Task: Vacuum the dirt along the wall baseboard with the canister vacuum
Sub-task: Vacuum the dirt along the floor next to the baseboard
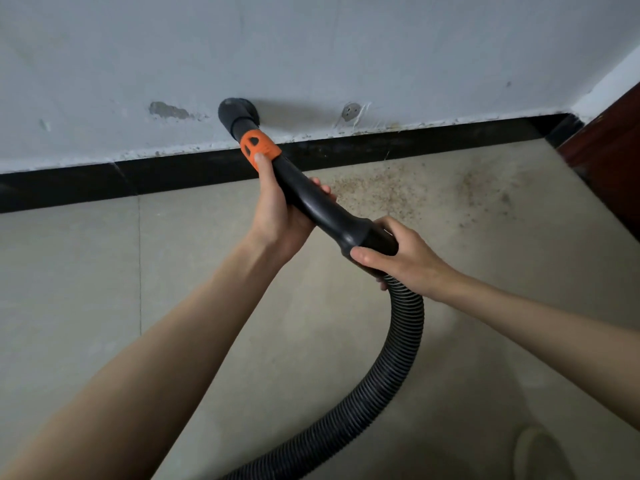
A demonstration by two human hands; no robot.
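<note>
Ribbed black hose (398,344) curls up from the floor (86,289) nearest the camera; it looks soft and bendy, likely to drag and twist; the right hand (398,252) wraps round the cuff where hose meets the stiff black handle tube (311,199); the left hand (280,209) grips that tube, thumb on the orange collar (259,147), a sound place to steer; beyond, the nozzle (237,110) sits against the wall (415,46) above the black baseboard (415,142); the dirt (377,190) lies on the floor to its right.
</note>
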